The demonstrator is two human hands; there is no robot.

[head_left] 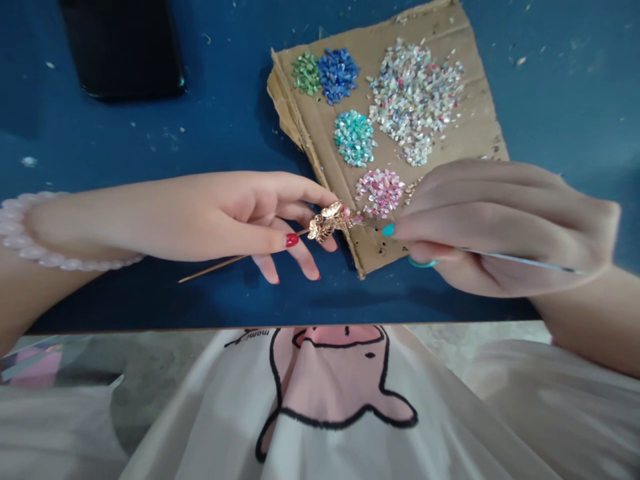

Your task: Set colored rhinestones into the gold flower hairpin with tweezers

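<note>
My left hand [250,213], with red nails, is closed on a gold hairpin [326,223]. The pin's thin stem points left under the palm, and pink bits show at the right end of its flowery head. My right hand [500,227], with turquoise nails, grips a thin metal tool [520,259] whose tip is beside the pink bits. Just behind the pin's head lies a pile of pink chips [381,193] on a piece of cardboard [330,150]. Whether the tip touches the pin is too small to tell.
Also on the cardboard are turquoise chips [354,138], blue chips [338,75], green chips [306,73] and a large whitish pile [417,93]. A black phone-like object [125,47] lies at the back left of the blue table [215,133]. The table's front edge runs below my hands.
</note>
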